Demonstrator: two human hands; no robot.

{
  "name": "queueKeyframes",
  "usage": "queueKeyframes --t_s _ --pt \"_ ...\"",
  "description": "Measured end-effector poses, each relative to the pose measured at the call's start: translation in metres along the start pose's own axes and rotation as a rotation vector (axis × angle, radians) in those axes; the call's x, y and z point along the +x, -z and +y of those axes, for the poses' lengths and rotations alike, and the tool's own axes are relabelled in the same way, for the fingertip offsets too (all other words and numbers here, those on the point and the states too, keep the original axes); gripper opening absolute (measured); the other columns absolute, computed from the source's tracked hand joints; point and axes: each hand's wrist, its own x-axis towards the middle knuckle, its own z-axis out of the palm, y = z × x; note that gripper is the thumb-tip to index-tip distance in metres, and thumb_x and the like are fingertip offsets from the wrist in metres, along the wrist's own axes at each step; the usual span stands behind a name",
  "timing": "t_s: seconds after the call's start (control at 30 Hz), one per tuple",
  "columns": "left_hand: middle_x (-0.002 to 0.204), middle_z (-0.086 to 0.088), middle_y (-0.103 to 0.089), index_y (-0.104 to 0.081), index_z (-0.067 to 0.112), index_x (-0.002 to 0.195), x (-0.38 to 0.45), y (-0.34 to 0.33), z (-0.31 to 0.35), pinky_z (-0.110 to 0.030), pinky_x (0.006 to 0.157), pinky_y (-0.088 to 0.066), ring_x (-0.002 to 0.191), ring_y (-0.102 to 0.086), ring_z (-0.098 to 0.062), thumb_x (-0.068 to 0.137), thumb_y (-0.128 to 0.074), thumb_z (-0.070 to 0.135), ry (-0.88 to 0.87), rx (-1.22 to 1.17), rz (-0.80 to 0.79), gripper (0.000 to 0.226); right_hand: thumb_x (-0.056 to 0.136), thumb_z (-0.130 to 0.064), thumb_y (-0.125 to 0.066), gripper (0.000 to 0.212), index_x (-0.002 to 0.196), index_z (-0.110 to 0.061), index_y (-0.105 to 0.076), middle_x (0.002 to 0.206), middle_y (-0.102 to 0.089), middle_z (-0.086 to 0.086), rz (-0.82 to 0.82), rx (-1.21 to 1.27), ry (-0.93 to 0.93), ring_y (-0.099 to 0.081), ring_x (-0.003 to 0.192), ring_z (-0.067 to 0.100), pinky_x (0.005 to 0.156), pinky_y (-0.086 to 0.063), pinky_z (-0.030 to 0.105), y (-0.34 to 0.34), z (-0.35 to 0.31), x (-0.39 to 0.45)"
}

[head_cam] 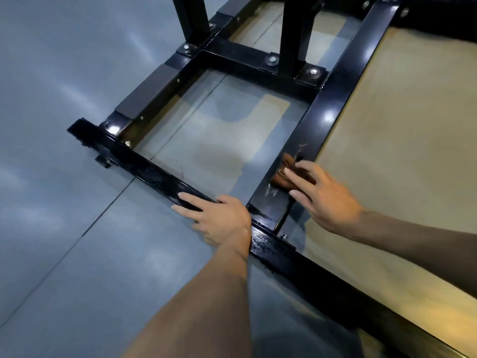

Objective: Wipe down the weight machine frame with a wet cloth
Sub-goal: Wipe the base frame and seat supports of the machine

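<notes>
The black steel base frame (333,107) of the weight machine lies on the floor, made of glossy square tubes bolted together. A brown cloth (284,174) is bunched on the long right-hand rail, near its junction with the front crossbar (154,171). My right hand (322,197) presses the cloth onto that rail with fingers spread over it; most of the cloth is hidden under the fingers. My left hand (216,215) rests flat on the front crossbar, fingers straight and pointing left. Wet streaks show on the rail around the cloth.
Two black uprights (294,34) rise from a bolted cross member at the back. Grey floor tiles (64,228) spread to the left; a tan mat (402,140) lies to the right of the rail. A small foot bracket (103,162) sticks out at the crossbar's left end.
</notes>
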Motion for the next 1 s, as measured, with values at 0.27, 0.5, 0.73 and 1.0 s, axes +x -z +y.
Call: queueKeyframes --t_s 0.27,0.5,0.73,1.0 --pt "0.171 -0.009 0.006 0.006 0.022 0.164 -0.001 -0.001 0.005 -0.052 0.093 -0.045 0.11 -0.051 -0.043 0.099 -0.039 0.03 0.032 0.034 -0.001 0.08 0.1 -0.037 -0.046 0.055 0.151 -0.018 -0.048 0.147 -0.042 0.014 -0.039 -0.076 0.34 -0.065 0.096 0.033 0.065 -0.06 0.039 0.006 0.034 0.012" --pt "0.171 -0.009 0.004 0.006 0.022 0.164 -0.001 -0.002 0.004 -0.051 0.093 -0.044 0.113 -0.052 -0.043 0.098 -0.041 0.029 0.037 0.071 0.008 0.082 0.108 -0.037 -0.045 0.048 0.154 -0.023 -0.046 0.154 -0.047 0.003 0.163 0.061 -0.324 -0.054 0.128 0.037 0.106 -0.046 0.046 0.004 0.07 0.051" --pt "0.171 -0.01 0.001 0.004 0.022 0.164 0.0 -0.006 0.002 -0.052 0.093 -0.045 0.111 -0.053 -0.045 0.097 -0.043 0.028 0.042 0.065 0.044 0.082 0.106 -0.049 -0.039 0.054 0.152 -0.023 -0.049 0.151 -0.046 0.006 -0.075 0.13 0.141 -0.063 0.117 0.031 0.087 -0.06 0.044 -0.003 -0.018 -0.008" --pt "0.17 -0.011 0.0 0.003 0.022 0.164 0.0 -0.006 0.003 -0.054 0.093 -0.046 0.11 -0.053 -0.045 0.096 -0.043 0.029 0.027 0.055 0.04 0.083 0.103 -0.034 -0.05 0.047 0.148 -0.02 -0.055 0.151 -0.046 0.006 0.059 -0.082 0.096 -0.065 0.112 0.037 0.083 -0.06 0.047 0.013 0.043 0.033"
